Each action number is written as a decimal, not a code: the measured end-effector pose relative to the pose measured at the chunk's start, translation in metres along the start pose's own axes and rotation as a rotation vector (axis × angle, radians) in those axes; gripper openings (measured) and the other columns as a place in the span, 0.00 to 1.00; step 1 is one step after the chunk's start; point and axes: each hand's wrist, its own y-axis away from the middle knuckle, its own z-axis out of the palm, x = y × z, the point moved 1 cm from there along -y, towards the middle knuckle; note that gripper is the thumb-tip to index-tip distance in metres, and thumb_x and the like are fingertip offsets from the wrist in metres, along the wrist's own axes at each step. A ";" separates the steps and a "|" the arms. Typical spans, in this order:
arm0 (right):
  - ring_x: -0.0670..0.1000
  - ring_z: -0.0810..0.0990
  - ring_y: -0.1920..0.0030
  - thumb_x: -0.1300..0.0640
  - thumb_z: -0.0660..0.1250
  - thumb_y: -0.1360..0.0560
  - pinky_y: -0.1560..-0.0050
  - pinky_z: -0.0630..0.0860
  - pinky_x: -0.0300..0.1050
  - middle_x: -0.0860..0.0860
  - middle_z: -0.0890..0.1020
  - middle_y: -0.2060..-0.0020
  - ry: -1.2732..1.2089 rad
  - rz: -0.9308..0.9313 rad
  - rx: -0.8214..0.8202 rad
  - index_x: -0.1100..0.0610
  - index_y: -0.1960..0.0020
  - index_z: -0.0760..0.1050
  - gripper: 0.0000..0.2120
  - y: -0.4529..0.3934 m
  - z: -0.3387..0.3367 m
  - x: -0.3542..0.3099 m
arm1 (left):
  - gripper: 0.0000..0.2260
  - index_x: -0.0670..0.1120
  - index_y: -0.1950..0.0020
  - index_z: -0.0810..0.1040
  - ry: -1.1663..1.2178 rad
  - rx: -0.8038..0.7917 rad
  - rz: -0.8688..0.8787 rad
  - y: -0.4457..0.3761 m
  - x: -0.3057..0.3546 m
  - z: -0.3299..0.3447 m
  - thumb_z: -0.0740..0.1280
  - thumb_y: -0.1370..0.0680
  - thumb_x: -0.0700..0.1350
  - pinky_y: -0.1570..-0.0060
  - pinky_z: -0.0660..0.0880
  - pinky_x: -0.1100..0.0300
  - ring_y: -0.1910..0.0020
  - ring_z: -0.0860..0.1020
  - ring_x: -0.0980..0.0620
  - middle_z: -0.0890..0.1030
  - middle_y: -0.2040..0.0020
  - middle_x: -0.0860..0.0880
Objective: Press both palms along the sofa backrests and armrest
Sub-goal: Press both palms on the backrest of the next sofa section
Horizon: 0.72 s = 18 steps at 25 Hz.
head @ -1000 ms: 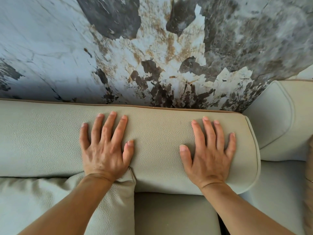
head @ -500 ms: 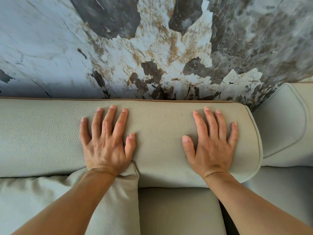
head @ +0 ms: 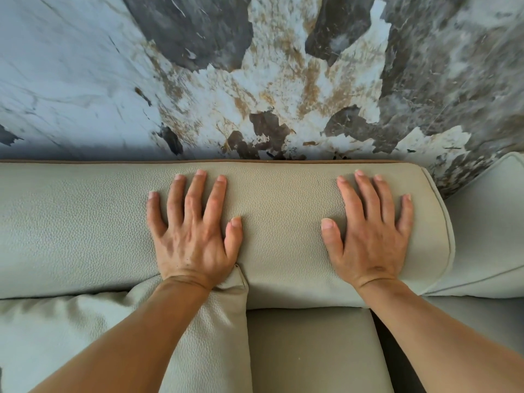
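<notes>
left hand (head: 195, 236) and right hand (head: 368, 236) are spread flat, apart, on the backrest (head: 278, 211); the section (head: 487, 222) at 3 o'clock appears left.

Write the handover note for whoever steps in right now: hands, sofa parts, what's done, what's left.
Left hand: flat, fingers spread, palm down on the backrest, wrist over the corner of a loose cushion.
Right hand: flat, palm down near the backrest's right end.
Neither hand grips anything.
Next section sits just right of that end, untouched; whether it is a backrest or the armrest is unclear.
Done: this backrest is under both palms.
Left: probably pressing rightward onto that section.
</notes>
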 end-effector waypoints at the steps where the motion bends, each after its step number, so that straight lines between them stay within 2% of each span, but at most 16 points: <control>1: 0.58 0.61 0.26 0.36 0.43 0.23 0.28 0.49 0.65 0.54 0.67 0.27 -0.002 0.001 0.003 0.52 0.27 0.63 0.32 -0.007 0.003 -0.001 | 0.27 0.51 0.27 0.66 0.000 -0.004 -0.005 -0.004 0.000 0.003 0.48 0.22 0.60 0.29 0.53 0.37 0.29 0.64 0.40 0.70 0.29 0.44; 9: 0.59 0.61 0.27 0.36 0.42 0.23 0.28 0.50 0.65 0.55 0.67 0.27 0.027 -0.002 0.047 0.52 0.27 0.62 0.32 -0.024 0.019 0.001 | 0.27 0.50 0.27 0.66 0.041 0.010 0.005 -0.017 -0.001 0.013 0.51 0.23 0.59 0.30 0.53 0.37 0.28 0.64 0.39 0.70 0.29 0.43; 18: 0.59 0.61 0.27 0.37 0.43 0.23 0.29 0.51 0.66 0.56 0.68 0.28 0.021 -0.018 0.070 0.53 0.26 0.62 0.32 -0.022 0.019 0.003 | 0.28 0.50 0.27 0.67 0.045 -0.059 -0.005 -0.016 0.003 0.010 0.50 0.22 0.61 0.29 0.51 0.37 0.29 0.65 0.39 0.70 0.29 0.43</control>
